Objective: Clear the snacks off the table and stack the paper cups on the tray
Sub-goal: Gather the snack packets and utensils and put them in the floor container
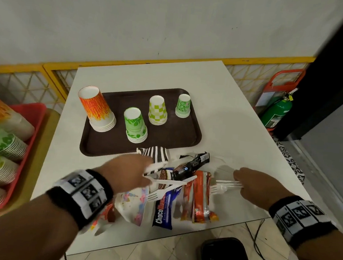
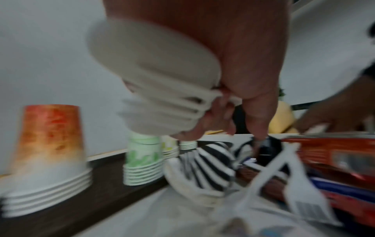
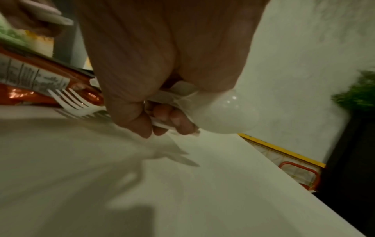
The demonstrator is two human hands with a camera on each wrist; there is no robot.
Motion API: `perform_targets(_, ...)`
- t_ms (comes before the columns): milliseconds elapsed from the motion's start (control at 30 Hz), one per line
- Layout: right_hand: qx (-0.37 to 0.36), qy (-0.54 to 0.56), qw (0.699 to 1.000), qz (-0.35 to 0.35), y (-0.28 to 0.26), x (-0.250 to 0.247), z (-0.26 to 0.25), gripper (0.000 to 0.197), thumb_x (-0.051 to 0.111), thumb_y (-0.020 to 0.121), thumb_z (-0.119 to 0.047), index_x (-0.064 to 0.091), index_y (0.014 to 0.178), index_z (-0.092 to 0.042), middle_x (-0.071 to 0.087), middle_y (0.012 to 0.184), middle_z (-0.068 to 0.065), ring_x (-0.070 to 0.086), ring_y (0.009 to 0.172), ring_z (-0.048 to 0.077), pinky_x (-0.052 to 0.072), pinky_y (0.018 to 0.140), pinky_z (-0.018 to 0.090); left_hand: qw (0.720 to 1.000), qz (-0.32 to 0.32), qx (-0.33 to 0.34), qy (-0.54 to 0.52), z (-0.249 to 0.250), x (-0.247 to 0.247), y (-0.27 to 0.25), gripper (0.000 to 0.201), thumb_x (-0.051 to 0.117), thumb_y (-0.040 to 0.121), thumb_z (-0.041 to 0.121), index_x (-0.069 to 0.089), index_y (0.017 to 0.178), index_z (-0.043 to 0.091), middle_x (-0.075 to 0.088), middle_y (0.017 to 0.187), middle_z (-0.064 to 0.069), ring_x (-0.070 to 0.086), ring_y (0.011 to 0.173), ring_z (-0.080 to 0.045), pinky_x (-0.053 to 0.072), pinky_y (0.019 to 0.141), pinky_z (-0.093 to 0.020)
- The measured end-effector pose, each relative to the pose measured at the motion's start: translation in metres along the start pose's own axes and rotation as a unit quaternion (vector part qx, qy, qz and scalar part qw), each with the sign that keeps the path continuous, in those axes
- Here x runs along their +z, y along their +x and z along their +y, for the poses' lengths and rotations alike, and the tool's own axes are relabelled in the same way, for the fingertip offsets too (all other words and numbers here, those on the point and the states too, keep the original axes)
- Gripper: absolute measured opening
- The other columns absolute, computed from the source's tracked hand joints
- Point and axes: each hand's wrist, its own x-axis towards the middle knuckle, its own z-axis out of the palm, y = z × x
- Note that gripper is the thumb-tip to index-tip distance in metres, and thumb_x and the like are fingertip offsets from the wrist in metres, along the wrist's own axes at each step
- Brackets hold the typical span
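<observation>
Four upside-down stacks of paper cups stand on the brown tray [image 1: 108,145]: an orange stack [image 1: 96,108], a green leaf stack [image 1: 135,125], a checkered stack [image 1: 157,110] and a small green stack [image 1: 183,106]. In front of the tray lie snack packs: a blue Choco Mucho pack [image 1: 164,208], orange packs [image 1: 200,199], a black wrapper [image 1: 192,165] and a striped paper piece [image 1: 156,154]. My left hand [image 1: 146,172] hovers over the pile, gripping stacked white plastic spoons [image 2: 162,89]. My right hand [image 1: 238,182] grips white plastic forks [image 1: 223,186] and a spoon [image 3: 223,115] just right of the packs.
A white floral bag [image 1: 135,204] lies at the table's near edge. A red tray [image 1: 35,116] holding cup stacks lying on their sides sits to the left. A green fire extinguisher [image 1: 277,111] stands at the right, a dark bin [image 1: 224,255] on the floor below.
</observation>
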Motion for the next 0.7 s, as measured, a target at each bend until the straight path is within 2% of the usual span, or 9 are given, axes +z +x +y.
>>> perform_targets(133, 0.046, 0.007, 0.998, 0.04, -0.01, 0.001, 0.015, 0.017, 0.05, 0.093, -0.023, 0.06, 0.107, -0.021, 0.041, 0.09, -0.008, 0.045, 0.076, 0.012, 0.037, 0.069, 0.022, 0.999, -0.003, 0.042, 0.034, 0.042, 0.031, 0.016, 0.044, 0.07, 0.083, 0.045, 0.057, 0.12, 0.024, 0.061, 0.115, 0.003, 0.061, 0.102, -0.018, 0.051, 0.087, -0.033)
perform_targets(300, 0.071, 0.029, 0.996, 0.039, -0.022, 0.001, 0.023, 0.008, 0.052, 0.095, -0.032, 0.054, 0.093, -0.024, 0.039, 0.081, -0.009, 0.045, 0.072, 0.013, 0.036, 0.066, 0.023, 0.999, 0.013, 0.039, 0.034, 0.066, 0.048, 0.03, 0.032, 0.059, 0.092, 0.036, 0.057, 0.121, 0.022, 0.06, 0.121, 0.0, 0.062, 0.109, -0.022, 0.049, 0.089, -0.033)
perform_targets(367, 0.088, 0.055, 0.994, 0.047, -0.027, -0.002, 0.027, 0.017, 0.052, 0.096, -0.029, 0.045, 0.081, -0.028, 0.039, 0.074, -0.009, 0.044, 0.07, 0.013, 0.033, 0.063, 0.023, 0.999, 0.01, 0.033, 0.027, 0.066, 0.05, 0.033, 0.025, 0.056, 0.094, 0.032, 0.06, 0.117, 0.024, 0.06, 0.118, 0.001, 0.062, 0.108, -0.021, 0.049, 0.089, -0.032)
perform_targets(433, 0.119, 0.11, 0.986, 0.047, -0.03, -0.006, 0.03, 0.026, 0.053, 0.096, -0.025, 0.044, 0.072, -0.029, 0.046, 0.07, -0.008, 0.048, 0.068, 0.015, 0.034, 0.06, 0.025, 0.999, 0.004, 0.026, 0.038, 0.065, 0.051, 0.036, 0.024, 0.056, 0.093, 0.03, 0.062, 0.116, 0.024, 0.06, 0.118, 0.0, 0.062, 0.107, -0.021, 0.05, 0.089, -0.032)
perform_targets(467, 0.137, 0.164, 0.976, 0.051, -0.031, -0.009, 0.031, 0.023, 0.053, 0.096, -0.024, 0.05, 0.073, -0.026, 0.053, 0.071, -0.005, 0.053, 0.069, 0.018, 0.039, 0.06, 0.027, 0.999, 0.008, 0.025, 0.04, 0.064, 0.051, 0.038, 0.026, 0.056, 0.092, 0.031, 0.062, 0.116, 0.023, 0.06, 0.119, 0.0, 0.061, 0.107, -0.021, 0.049, 0.089, -0.032)
perform_targets(533, 0.172, 0.305, 0.935, 0.064, -0.034, -0.013, 0.033, 0.017, 0.054, 0.096, -0.022, 0.065, 0.082, -0.019, 0.064, 0.074, 0.002, 0.059, 0.07, 0.019, 0.044, 0.063, 0.032, 0.999, 0.017, 0.022, 0.044, 0.062, 0.05, 0.04, 0.027, 0.054, 0.093, 0.033, 0.062, 0.117, 0.023, 0.061, 0.119, 0.0, 0.061, 0.108, -0.02, 0.048, 0.09, -0.031)
perform_targets(600, 0.202, 0.413, 0.884, 0.089, -0.037, -0.013, 0.032, 0.019, 0.054, 0.096, -0.018, 0.07, 0.086, -0.019, 0.064, 0.07, 0.0, 0.055, 0.065, 0.015, 0.039, 0.058, 0.027, 0.999, 0.032, 0.014, 0.03, 0.058, 0.046, 0.04, 0.026, 0.05, 0.096, 0.031, 0.062, 0.116, 0.022, 0.064, 0.116, 0.001, 0.062, 0.108, -0.02, 0.048, 0.091, -0.031)
perform_targets(633, 0.222, 0.468, 0.849, 0.106, -0.039, -0.012, 0.031, 0.021, 0.052, 0.097, -0.015, 0.071, 0.087, -0.017, 0.061, 0.067, 0.001, 0.052, 0.062, 0.015, 0.037, 0.057, 0.026, 0.999, 0.039, 0.007, 0.021, 0.055, 0.043, 0.039, 0.024, 0.048, 0.097, 0.031, 0.062, 0.115, 0.021, 0.066, 0.114, 0.001, 0.063, 0.107, -0.02, 0.048, 0.088, -0.031)
perform_targets(700, 0.245, 0.605, 0.745, 0.139, -0.043, -0.01, 0.031, 0.023, 0.048, 0.097, -0.007, 0.069, 0.088, -0.008, 0.051, 0.063, 0.005, 0.044, 0.059, 0.018, 0.035, 0.058, 0.027, 0.998, 0.056, -0.014, -0.002, 0.05, 0.029, 0.033, 0.02, 0.048, 0.1, 0.03, 0.059, 0.114, 0.023, 0.066, 0.109, 0.001, 0.064, 0.103, -0.021, 0.042, 0.079, -0.029)
